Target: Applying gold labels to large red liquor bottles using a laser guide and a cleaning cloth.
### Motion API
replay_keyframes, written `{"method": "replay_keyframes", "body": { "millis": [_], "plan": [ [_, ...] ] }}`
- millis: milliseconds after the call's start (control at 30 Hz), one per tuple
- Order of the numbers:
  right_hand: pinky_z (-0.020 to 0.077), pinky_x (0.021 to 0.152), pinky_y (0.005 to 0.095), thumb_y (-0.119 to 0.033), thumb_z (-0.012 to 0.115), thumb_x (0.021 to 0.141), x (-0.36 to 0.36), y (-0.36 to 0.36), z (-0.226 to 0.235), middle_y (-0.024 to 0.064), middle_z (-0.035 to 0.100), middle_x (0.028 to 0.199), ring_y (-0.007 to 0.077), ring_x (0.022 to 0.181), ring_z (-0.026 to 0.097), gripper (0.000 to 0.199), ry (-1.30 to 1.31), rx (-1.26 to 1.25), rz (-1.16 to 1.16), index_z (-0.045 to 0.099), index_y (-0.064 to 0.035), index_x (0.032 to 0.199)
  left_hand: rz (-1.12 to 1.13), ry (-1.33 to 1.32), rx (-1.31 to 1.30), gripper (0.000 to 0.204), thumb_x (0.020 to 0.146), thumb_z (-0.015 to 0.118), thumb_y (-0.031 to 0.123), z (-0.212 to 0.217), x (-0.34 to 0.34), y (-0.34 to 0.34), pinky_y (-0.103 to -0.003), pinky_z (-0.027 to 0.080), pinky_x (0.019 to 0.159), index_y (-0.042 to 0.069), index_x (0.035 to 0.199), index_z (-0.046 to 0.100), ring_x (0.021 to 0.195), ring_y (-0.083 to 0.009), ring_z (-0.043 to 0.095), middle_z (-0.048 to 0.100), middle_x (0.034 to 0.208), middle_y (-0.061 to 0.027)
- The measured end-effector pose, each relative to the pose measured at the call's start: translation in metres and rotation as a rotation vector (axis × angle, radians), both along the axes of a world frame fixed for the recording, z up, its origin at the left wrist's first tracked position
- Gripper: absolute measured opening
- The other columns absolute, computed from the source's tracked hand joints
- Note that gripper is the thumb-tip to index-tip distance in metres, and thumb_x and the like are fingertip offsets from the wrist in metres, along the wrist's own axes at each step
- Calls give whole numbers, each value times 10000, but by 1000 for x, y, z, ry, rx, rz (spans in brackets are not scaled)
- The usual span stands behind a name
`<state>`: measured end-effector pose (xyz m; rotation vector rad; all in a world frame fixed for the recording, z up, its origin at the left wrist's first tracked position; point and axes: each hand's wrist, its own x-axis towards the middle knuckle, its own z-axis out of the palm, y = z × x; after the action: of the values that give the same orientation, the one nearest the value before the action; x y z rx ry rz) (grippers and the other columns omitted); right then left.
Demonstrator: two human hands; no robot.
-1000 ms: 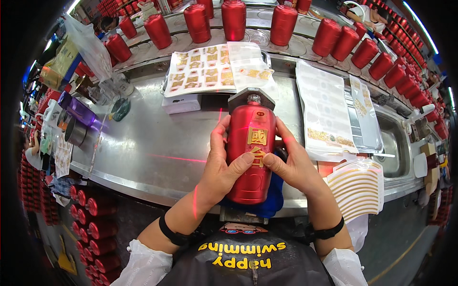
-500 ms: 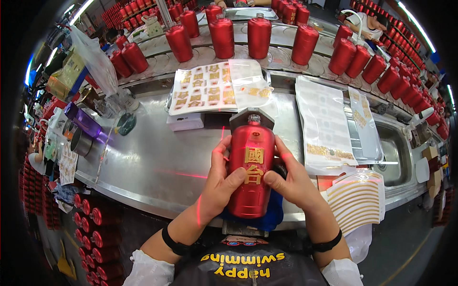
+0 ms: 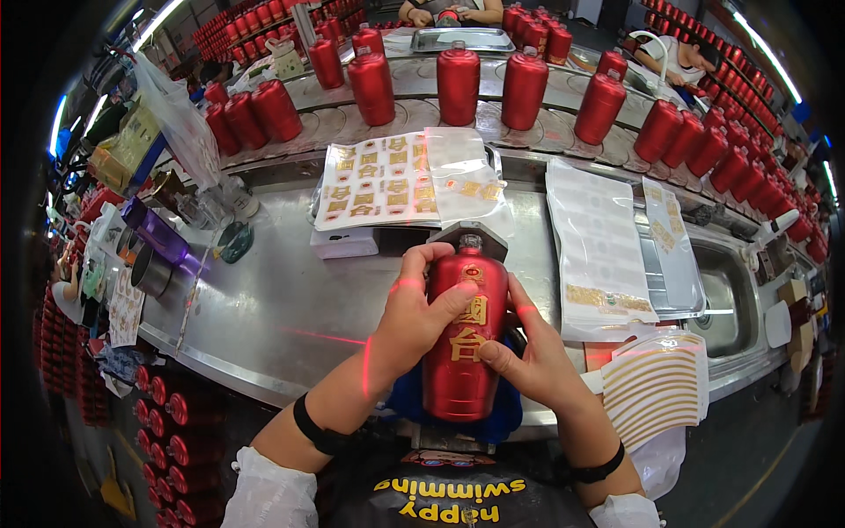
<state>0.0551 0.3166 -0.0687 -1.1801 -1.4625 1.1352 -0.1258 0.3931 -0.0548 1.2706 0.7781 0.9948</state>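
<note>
A red bottle point(image 3: 458, 387) with raised gold characters down its front stands in the middle, its clear neck pointing away from me. My left hand point(image 3: 407, 319) is wrapped round its upper left side, the thumb lying on the front near the upper characters. On the right flank my right hand point(image 3: 544, 363) holds it lower down, thumb against the lower character. Behind the bottle's neck is a dark grey angled support point(image 3: 493, 239). Blue cloth point(image 3: 407, 400) shows beneath the bottle. My fingertips behind the bottle are hidden.
Gold sticker sheets point(image 3: 374, 176) lie beyond the bottle, on a white box point(image 3: 345, 243). Further sheets point(image 3: 598, 238) and gold strips point(image 3: 660, 378) are at the right, near a sink point(image 3: 731, 299). Red bottles point(image 3: 458, 84) line a curved conveyor point(image 3: 414, 123). A purple bottle point(image 3: 158, 231) stands left.
My left hand has slid up the bottle, its thumb now by the upper characters. A gold emblem shows at the top, where a small red-centred one was. Conveyor bottles have shifted right.
</note>
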Motion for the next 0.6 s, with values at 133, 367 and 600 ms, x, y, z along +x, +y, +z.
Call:
{"method": "replay_keyframes", "body": {
  "millis": [133, 367, 600],
  "plan": [
    [298, 1126, 398, -468, 714, 843, 0, 2, 1, 293, 347, 1469, 337, 1390, 347, 1002, -34, 21, 0, 185, 103, 1474, -13, 122, 77, 525, 906, 665, 181, 0, 1, 2, -291, 484, 900, 9, 1307, 372, 1012, -133, 556, 552, 1153, -106],
    [300, 1122, 398, -474, 721, 834, -1, 3, 3, 288, 363, 1459, 334, 1379, 362, 1016, -18, 38, 0, 183, 101, 1475, 4, -4, -25, 484, 889, 694, 228, -1, -1, 10, -301, 489, 871, -17, 1222, 443, 1007, -162, 572, 571, 1118, -128],
    [296, 1123, 397, -476, 717, 836, -1, 3, 3, 289, 362, 1459, 333, 1384, 354, 1020, -1, 13, 6, 174, 101, 1477, 54, -19, 48, 418, 927, 639, 199, 4, 0, 8, -321, 457, 931, -9, 1233, 445, 1053, -171, 554, 570, 1117, -121]
  ]
}}
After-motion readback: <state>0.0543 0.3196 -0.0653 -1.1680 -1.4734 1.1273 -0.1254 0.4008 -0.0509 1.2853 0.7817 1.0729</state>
